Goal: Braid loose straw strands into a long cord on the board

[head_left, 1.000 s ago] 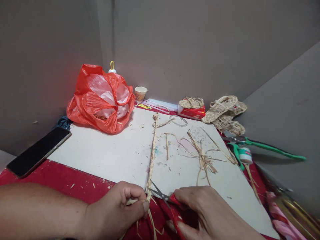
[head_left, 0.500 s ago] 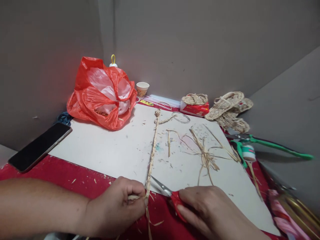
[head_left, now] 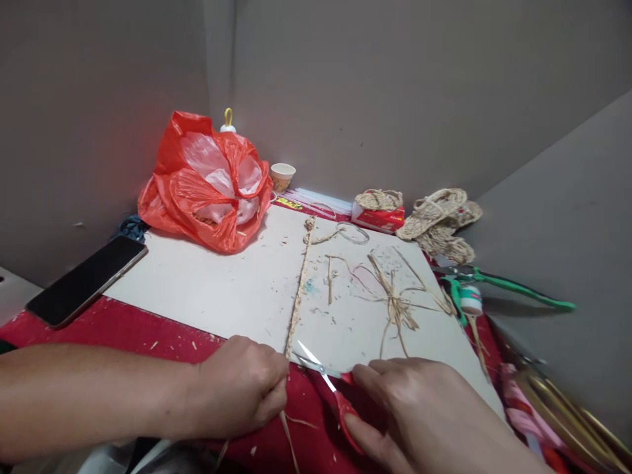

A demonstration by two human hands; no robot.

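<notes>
My left hand (head_left: 247, 385) is closed around the near end of a long, narrow braided straw cord (head_left: 300, 289), at the front edge of a white board (head_left: 197, 283). Loose strands hang below that fist. From there the cord runs away across the board to a small knot at its far end. Red-handled scissors (head_left: 323, 372) are in my right hand (head_left: 395, 408), their blades parted and pointing toward the cord, just right of it. A tied bunch of straw strands (head_left: 397, 306) lies on the board beyond my right hand.
A red plastic bag (head_left: 207, 191) and a black phone (head_left: 86, 280) are on the left. Behind the board stand a paper cup (head_left: 283, 178) and a red box (head_left: 378, 217). Woven straw pieces (head_left: 439, 224), green-handled pliers (head_left: 523, 289) and a white roll (head_left: 471, 299) are at right.
The scissor blades have opened wider, and my right thumb and fingers have spread apart on the handles. My left hand has turned, its back now more to the camera. The view has shifted slightly.
</notes>
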